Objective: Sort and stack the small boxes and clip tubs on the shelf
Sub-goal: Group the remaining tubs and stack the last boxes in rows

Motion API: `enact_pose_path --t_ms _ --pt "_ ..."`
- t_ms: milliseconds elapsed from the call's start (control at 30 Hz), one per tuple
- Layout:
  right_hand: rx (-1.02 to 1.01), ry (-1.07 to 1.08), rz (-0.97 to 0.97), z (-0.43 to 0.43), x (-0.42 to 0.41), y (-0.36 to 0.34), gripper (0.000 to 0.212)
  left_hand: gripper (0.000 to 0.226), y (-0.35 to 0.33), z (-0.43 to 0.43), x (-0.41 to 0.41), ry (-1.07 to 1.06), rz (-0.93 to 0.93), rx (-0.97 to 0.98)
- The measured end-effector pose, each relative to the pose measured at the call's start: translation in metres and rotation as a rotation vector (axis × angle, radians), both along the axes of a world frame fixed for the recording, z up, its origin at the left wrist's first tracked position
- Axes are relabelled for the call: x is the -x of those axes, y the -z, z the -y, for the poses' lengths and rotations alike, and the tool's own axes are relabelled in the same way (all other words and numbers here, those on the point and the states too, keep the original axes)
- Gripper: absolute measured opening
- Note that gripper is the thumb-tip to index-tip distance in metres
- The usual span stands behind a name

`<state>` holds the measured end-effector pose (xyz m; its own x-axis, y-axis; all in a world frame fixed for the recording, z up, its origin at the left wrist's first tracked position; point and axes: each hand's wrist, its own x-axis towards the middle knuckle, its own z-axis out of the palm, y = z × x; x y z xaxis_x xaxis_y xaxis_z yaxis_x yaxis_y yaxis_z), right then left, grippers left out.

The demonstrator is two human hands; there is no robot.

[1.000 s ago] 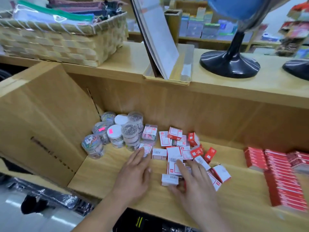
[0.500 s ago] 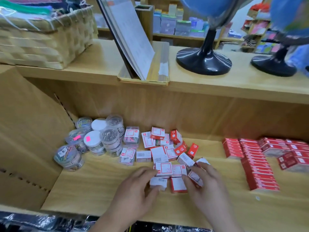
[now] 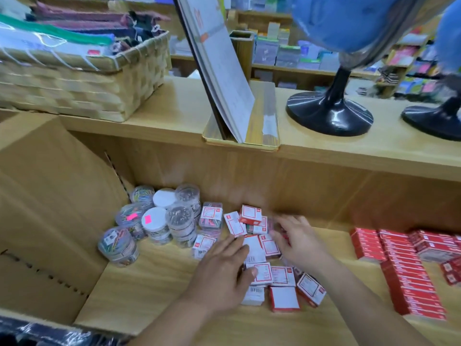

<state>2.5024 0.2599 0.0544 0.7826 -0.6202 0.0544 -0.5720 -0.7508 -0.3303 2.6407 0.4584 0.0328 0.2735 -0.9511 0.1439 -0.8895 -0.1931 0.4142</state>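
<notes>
The wooden shelf (image 3: 149, 283) sits low under a ledge in a stationery shop, with aisles of stock blurred behind. The left hand (image 3: 219, 275) lies nearly flat on the near edge of the heap of small boxes (image 3: 283, 297). Its fingers are straight and its thumb presses one label, so it grips nothing. The right hand (image 3: 301, 243) reaches into the far side of the heap with fingers spread. It is blurred, so I cannot tell whether it pinches a box. To do this step well, I would square a few boxes label-up between both palms before lifting, as loose ones would likely slide. Just left of the heap stand the clip tubs (image 3: 156, 221), some already stacked. Well to the right lie rows of red packs (image 3: 404, 278).
</notes>
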Motion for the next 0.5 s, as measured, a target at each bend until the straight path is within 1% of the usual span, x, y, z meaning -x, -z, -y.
enact_pose_path --t_ms 100,200,300,333,433,500 --pt "-0.025 0.008 -0.025 0.008 -0.011 -0.007 0.035 0.064 0.003 -0.002 0.001 0.001 -0.007 0.059" --pt "0.004 -0.039 -0.129 0.004 -0.022 -0.010 0.038 0.053 0.007 -0.005 -0.002 0.003 -0.118 0.110" --pt "0.025 -0.008 -0.170 -0.001 -0.019 -0.004 0.044 0.051 0.011 -0.008 -0.009 0.027 -0.190 0.116" --pt "0.020 -0.010 -0.173 -0.002 -0.017 -0.003 0.043 0.051 0.012 -0.008 -0.010 0.032 -0.196 0.117" --pt "-0.028 0.006 -0.182 0.000 -0.011 -0.008 0.030 0.050 0.011 -0.009 -0.013 0.036 -0.237 0.128" --pt "-0.066 0.053 -0.213 0.001 -0.009 -0.014 0.030 0.048 0.010 -0.009 -0.014 0.025 -0.283 0.141"
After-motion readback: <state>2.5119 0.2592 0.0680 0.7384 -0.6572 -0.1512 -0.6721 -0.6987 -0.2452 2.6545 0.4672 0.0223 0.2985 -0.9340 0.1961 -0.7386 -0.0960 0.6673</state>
